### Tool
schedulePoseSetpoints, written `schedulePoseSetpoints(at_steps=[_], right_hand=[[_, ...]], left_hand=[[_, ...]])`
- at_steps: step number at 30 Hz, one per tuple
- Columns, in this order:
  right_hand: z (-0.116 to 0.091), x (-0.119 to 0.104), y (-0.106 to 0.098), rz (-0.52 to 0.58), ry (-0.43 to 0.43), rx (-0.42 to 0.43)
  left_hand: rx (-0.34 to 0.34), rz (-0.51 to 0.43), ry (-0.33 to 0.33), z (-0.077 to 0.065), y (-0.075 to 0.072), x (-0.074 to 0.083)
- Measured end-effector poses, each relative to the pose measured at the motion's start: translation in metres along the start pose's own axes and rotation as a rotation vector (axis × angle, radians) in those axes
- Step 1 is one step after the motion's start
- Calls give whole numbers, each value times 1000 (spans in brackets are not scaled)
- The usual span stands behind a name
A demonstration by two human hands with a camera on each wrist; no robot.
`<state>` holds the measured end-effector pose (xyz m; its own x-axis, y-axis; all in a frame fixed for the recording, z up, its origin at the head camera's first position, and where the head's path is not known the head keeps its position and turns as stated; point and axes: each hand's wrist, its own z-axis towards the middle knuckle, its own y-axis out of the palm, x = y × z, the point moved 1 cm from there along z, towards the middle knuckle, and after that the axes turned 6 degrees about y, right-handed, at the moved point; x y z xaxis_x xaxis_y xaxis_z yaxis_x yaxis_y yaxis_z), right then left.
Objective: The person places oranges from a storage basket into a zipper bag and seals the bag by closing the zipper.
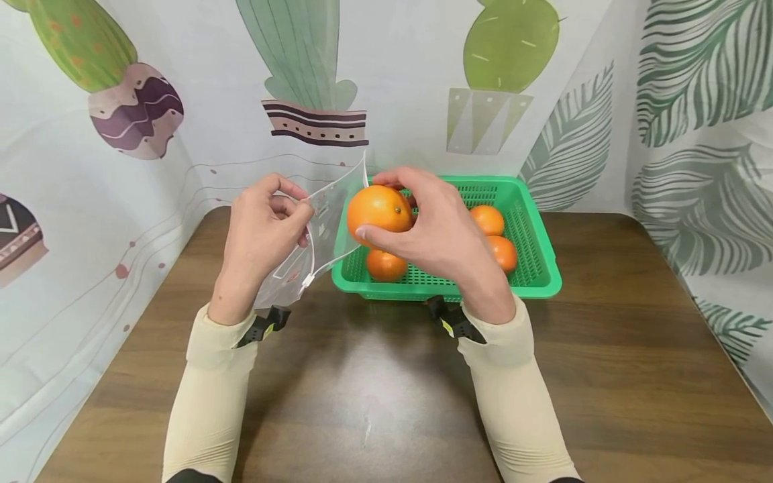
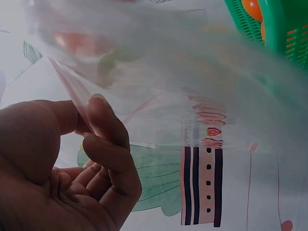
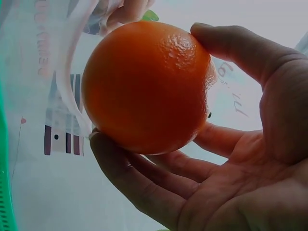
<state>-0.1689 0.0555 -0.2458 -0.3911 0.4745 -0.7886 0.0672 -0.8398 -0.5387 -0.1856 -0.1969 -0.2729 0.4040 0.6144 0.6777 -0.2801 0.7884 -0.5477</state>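
Hanging behind the table, one white backdrop (image 1: 410,54), printed with potted cacti and leaves. One brown wood-grain table (image 1: 374,429). One green plastic basket (image 1: 546,290), slatted, set at the middle of the table's far edge. Two cream sleeves (image 1: 208,402), reaching in from the table's near edge. One clear zip bag (image 1: 329,221) with printed markings, held up beside the basket's left edge, mouth spread. One left hand (image 1: 260,228), thumb and fingers pinching the bag's rim. One right hand (image 1: 443,221), thumb and fingers curved round an orange (image 1: 377,213), gripping it firmly above the basket's left end, just at the bag's mouth; I cannot tell whether fruit and rim touch. Three further oranges (image 1: 502,253) in the basket: one near its front left corner, two towards its right edge. One white slider (image 1: 308,280), on the bag's zip, nearer the table's front edge than the orange.
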Motion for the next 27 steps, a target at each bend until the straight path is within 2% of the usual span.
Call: schedulePoseSetpoints(at_steps=[6,14,20,27], right_hand=[[4,0,11,-13,-45,23],[9,2,32,-67,-163,46],[11,2,40,-110,-202,63],[12,2,43,-138,-203,47]], left_hand=[[-4,5,15,0,1,0],[-13,3,31,0,2,-1],[-19,0,35,0,2,-1],[-22,-3,24,0,1,0]])
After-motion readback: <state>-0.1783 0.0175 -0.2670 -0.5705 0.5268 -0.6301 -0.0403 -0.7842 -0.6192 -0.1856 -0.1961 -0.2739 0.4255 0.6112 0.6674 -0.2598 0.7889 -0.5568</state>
